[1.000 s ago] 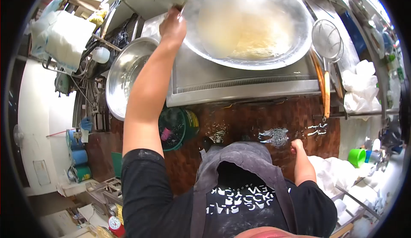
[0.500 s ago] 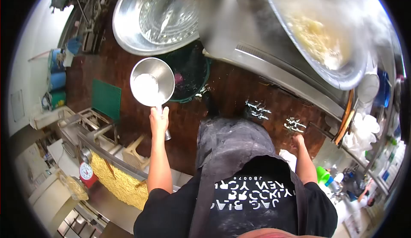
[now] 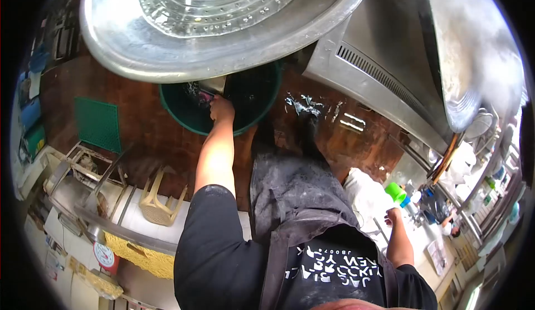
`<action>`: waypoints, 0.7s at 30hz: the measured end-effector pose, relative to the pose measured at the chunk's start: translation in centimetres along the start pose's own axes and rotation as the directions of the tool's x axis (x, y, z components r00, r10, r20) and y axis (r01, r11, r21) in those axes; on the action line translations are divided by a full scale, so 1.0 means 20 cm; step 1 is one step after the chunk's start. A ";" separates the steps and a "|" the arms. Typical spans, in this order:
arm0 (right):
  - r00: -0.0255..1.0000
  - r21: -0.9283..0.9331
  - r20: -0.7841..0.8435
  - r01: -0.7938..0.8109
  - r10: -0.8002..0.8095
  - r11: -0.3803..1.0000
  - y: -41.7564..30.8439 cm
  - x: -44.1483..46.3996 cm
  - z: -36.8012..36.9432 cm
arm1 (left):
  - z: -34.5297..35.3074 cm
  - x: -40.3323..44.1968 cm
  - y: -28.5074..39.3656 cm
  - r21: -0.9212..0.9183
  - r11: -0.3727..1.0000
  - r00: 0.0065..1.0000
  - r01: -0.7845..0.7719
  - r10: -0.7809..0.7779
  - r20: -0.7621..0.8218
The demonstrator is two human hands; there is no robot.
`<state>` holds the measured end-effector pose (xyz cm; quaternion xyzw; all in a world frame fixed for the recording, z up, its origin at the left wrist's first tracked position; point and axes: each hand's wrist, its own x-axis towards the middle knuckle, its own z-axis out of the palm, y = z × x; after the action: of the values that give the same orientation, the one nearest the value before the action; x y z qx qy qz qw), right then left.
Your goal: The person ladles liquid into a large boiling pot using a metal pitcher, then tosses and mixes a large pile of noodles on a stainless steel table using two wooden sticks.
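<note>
My left hand (image 3: 222, 109) is closed around the handle of a metal dipper (image 3: 214, 84), reaching down into a green tub (image 3: 253, 126). The dipper's bowl is partly hidden under the rim of a large metal basin (image 3: 223, 67). Dark water and something pinkish show inside the tub. My right hand (image 3: 393, 216) hangs out to the right with its fingers curled and nothing visible in them, near a white cloth or bag (image 3: 365, 198).
A steaming large pan (image 3: 462, 109) sits at the right on a metal stove (image 3: 373, 76). Wet brown floor (image 3: 340, 126) lies below. A stool (image 3: 159, 204), a green mat (image 3: 98, 125), yellow noodles (image 3: 139, 254) and a red scale (image 3: 106, 256) are at the left.
My left hand has lowered the dipper from beside the tub into it. The view has moved closer to the metal basin. My right hand has shifted slightly down in view.
</note>
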<state>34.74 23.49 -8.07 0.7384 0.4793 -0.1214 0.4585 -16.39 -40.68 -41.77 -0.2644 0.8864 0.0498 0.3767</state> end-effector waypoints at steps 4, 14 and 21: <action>0.991 -0.027 0.047 -0.126 0.127 0.992 0.35 0.22 0.02 | 0.17 0.13 0.11 0.183 0.983 0.997 -0.019 0.005 0.078; 0.981 -0.017 0.034 -0.189 0.190 0.982 0.44 0.12 0.19 | 0.38 0.61 -0.14 0.128 0.622 0.632 -0.772 0.732 0.256; 0.994 -0.027 0.063 -0.092 0.093 0.995 0.32 0.27 0.18 | -0.34 -0.04 -0.27 -0.341 0.882 0.824 -0.325 0.441 0.355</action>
<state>43.57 23.05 -9.81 0.7498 0.4311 -0.1178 0.4878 -17.56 -46.81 -35.78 -0.1102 0.8034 0.2995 0.5026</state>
